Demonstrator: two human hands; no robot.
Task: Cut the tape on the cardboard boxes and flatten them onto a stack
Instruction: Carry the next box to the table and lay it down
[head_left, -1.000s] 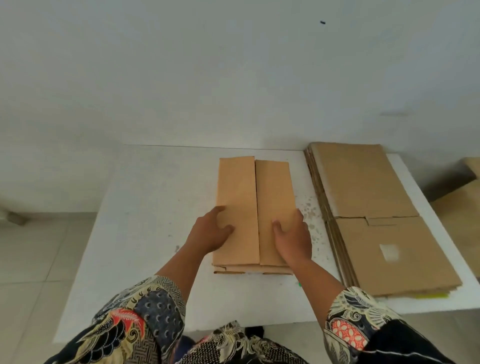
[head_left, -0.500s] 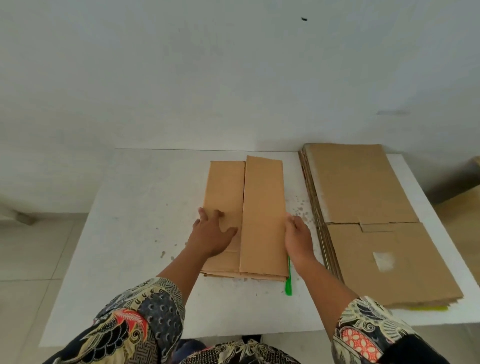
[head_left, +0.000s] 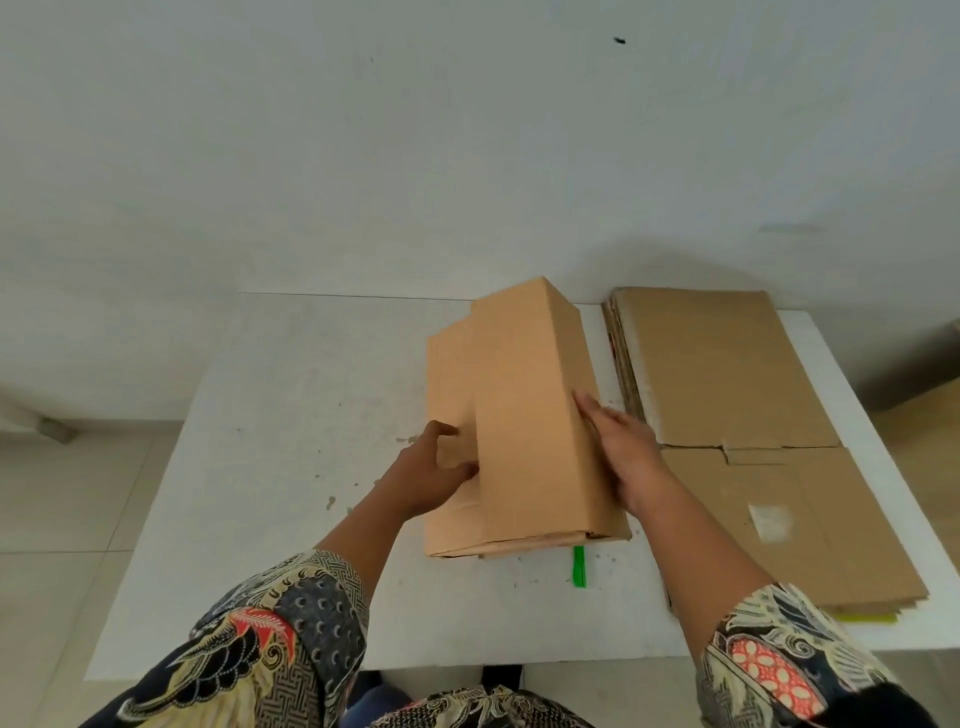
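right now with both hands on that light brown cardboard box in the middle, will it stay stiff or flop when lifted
The light brown cardboard box is probably light: the left hand grips one flap and the right hand only rests flat against its side. Its panels look straight, so likely stiff. Its loose overlapping flaps may swing or spring open at the folds.

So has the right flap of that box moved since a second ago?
Yes. The box lay flat on the table; now its right flap is lifted, with the right hand under its edge.
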